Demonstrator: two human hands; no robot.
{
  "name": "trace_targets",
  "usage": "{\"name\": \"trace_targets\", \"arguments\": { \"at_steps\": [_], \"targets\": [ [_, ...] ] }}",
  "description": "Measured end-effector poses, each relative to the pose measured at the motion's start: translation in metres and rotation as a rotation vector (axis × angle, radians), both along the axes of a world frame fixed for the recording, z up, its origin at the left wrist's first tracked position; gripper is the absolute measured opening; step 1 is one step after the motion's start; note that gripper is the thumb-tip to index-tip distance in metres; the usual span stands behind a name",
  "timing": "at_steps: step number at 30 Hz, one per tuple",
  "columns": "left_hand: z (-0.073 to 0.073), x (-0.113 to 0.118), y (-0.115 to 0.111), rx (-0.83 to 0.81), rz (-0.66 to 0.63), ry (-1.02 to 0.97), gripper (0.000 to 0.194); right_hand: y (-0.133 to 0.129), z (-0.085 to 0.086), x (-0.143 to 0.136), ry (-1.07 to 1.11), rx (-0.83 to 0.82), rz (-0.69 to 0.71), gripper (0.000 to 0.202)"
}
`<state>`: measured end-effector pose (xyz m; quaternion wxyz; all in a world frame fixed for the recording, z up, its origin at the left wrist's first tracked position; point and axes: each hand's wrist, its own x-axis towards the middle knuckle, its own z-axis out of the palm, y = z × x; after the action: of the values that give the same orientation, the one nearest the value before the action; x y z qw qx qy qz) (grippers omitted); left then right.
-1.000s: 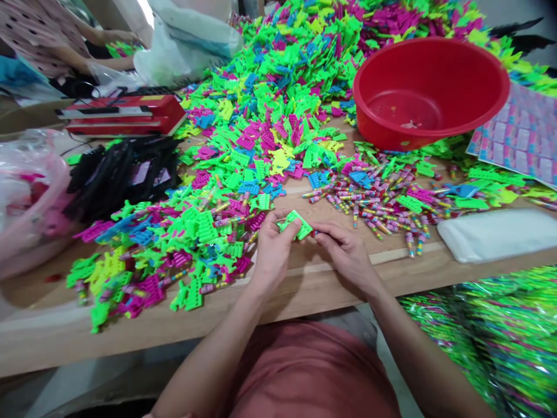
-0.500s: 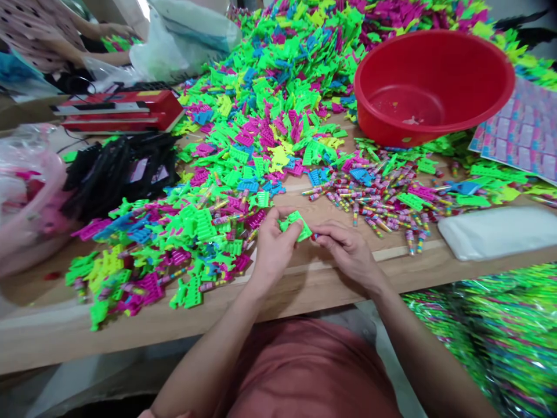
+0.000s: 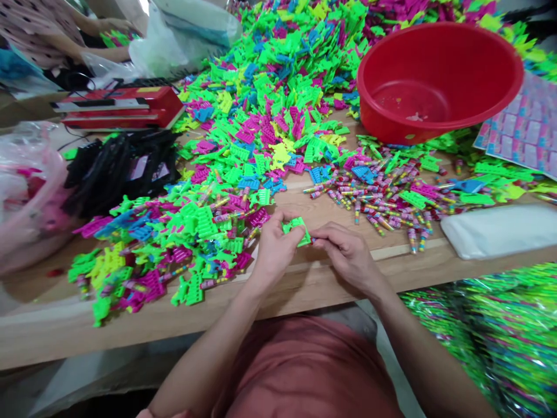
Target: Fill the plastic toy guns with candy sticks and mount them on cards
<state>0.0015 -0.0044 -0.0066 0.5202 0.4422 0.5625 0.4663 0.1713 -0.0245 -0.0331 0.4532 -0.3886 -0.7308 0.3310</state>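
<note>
Between its thumb and fingers my left hand grips a green plastic toy piece with a slotted edge. Close on its right, my right hand pinches a small tube with a red end, mostly hidden by the fingers, against the green piece's edge. Both hands are just above the wooden table. Left of them lies a mixed heap of green, pink, blue and yellow toy pieces. Beyond my right hand are scattered many small tubes filled with coloured beads or candy.
A red basin stands at the back right beside printed sheets. Clear plastic bags lie at right. A red sealing machine and black packets sit at left. At far left, another person's arm shows.
The green piece has turned slightly in my left hand. My right hand keeps its pinch on the tube, and the view has shifted a little.
</note>
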Motion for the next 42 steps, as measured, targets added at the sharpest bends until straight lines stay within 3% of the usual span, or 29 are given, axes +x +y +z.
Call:
{"name": "trace_targets", "arguments": {
  "at_steps": [5, 9, 14, 19, 24, 30, 38, 42],
  "targets": [
    [0.001, -0.001, -0.004, -0.032, -0.018, -0.089, 0.030, -0.002, 0.008, 0.004, -0.003, -0.080, 0.002, 0.018],
    [-0.001, -0.002, -0.005, -0.034, -0.021, -0.157, 0.031, -0.007, 0.011, 0.010, -0.101, -0.034, 0.087, 0.030],
    [-0.001, -0.002, -0.008, -0.035, -0.052, -0.155, 0.031, -0.012, 0.006, 0.011, -0.117, -0.064, -0.005, 0.043],
    [0.003, -0.002, -0.012, 0.015, -0.076, -0.170, 0.026, -0.010, 0.009, 0.008, -0.127, -0.002, 0.119, 0.045],
    [0.001, 0.001, -0.013, 0.046, -0.041, -0.079, 0.018, -0.011, 0.006, 0.005, -0.055, -0.029, 0.090, 0.043],
    [-0.006, 0.005, -0.017, -0.043, -0.060, -0.123, 0.022, -0.012, 0.001, 0.007, -0.032, -0.040, 0.077, 0.040],
    [0.007, 0.005, -0.024, -0.049, -0.105, -0.066, 0.022, -0.010, 0.004, 0.009, -0.026, -0.098, 0.027, 0.026],
    [0.004, 0.007, -0.029, -0.053, -0.098, -0.043, 0.022, -0.013, 0.006, 0.011, -0.088, -0.106, 0.014, 0.025]
  ]
}}
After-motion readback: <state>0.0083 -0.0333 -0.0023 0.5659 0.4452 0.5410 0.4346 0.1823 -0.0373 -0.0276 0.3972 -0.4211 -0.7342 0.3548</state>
